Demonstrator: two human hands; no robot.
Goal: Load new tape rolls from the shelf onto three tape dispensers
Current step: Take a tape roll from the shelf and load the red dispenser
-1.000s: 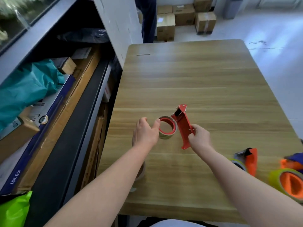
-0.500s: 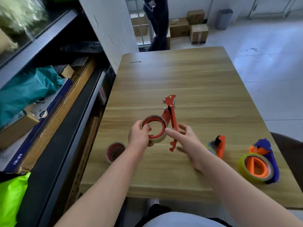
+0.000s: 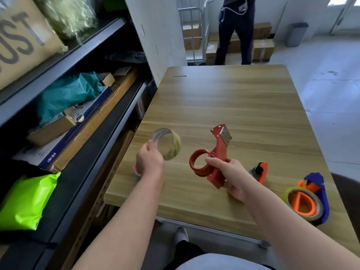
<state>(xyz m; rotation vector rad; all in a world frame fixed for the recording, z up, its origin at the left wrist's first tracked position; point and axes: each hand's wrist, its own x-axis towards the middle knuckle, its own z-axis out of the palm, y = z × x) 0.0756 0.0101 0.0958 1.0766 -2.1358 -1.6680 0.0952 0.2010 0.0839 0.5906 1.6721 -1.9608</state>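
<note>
My left hand holds a clear tape roll lifted above the wooden table, off to the left of the dispenser. My right hand grips the handle of a red tape dispenser; its round hub is bare and its metal blade points up and away. A second roll with a red core lies on the table, mostly hidden behind my left wrist. An orange dispenser lies right of my right hand. A blue and orange dispenser with a yellow-green roll on it sits near the right edge.
Grey shelving runs along the left, with cardboard boxes, a teal bag and a bright green bag. A person in dark trousers stands beyond the table's far end by stacked cartons and a cart.
The roll has come off the red dispenser's hub: my left hand carried it away to the left. My right hand shifted to the handle and turned the dispenser blade up.
</note>
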